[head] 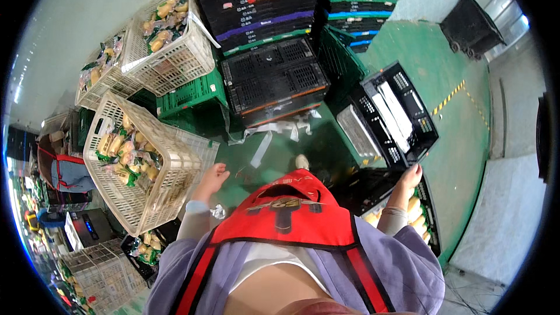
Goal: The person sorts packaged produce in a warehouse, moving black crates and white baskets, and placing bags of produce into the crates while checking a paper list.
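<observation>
My left hand [213,180] holds nothing, its fingers loosely bent over the floor. Beside it stands a tilted white plastic crate [175,192] with pale yellow bagged produce [127,153] inside. My right hand [407,181] is at the near corner of a black plastic crate [422,127]; whether the fingers grip its rim cannot be told. White sheets [396,113] lie inside that crate. Below my right forearm, another black crate [434,223] holds more pale yellow produce [415,212], partly hidden by my arm.
Ahead stand a closed black crate [271,74] and tall stacks of black crates [267,13]. Two white crates [175,65] of produce rest at the upper left, near a green crate [192,94]. Plastic scraps [262,148] lie on the green floor. A wheeled black bin [472,26] stands far right.
</observation>
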The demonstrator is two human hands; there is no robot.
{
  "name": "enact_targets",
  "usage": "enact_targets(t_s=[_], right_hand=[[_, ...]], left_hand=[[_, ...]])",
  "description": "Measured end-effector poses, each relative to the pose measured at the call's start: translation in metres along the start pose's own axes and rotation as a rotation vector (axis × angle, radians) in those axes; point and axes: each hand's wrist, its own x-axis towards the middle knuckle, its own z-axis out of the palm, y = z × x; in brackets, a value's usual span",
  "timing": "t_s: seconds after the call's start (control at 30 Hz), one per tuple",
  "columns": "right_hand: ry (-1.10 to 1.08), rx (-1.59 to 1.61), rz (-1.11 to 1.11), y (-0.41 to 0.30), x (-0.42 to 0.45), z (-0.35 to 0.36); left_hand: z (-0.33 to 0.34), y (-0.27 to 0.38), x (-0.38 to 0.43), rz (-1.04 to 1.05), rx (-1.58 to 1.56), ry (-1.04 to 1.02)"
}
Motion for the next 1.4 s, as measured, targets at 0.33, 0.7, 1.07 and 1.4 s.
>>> enact_targets(t_s=[0.33,0.7,1.07,1.4], right_hand=[[-1.202,0.364,-0.658,-0.315,-0.074,0.267],[-0.817,0.586,-1.408,-0.634,-0.017,0.402],[-0.389,-0.030,-1.734,-0.983,-0.033,0.374],[-0.458,-0.003,-1.859,-1.004,-0.007,0.397]], left_hand=[[0.018,0.088,0.089,0.107,-0.069,0.162],[0.057,0.086,0.104,-0.191,-0.069,0.275],[0.038,0.094,0.130,-0.243,-0.200,0.445],[0.023,0.078,0.115,-0.468,-0.232,0.395]])
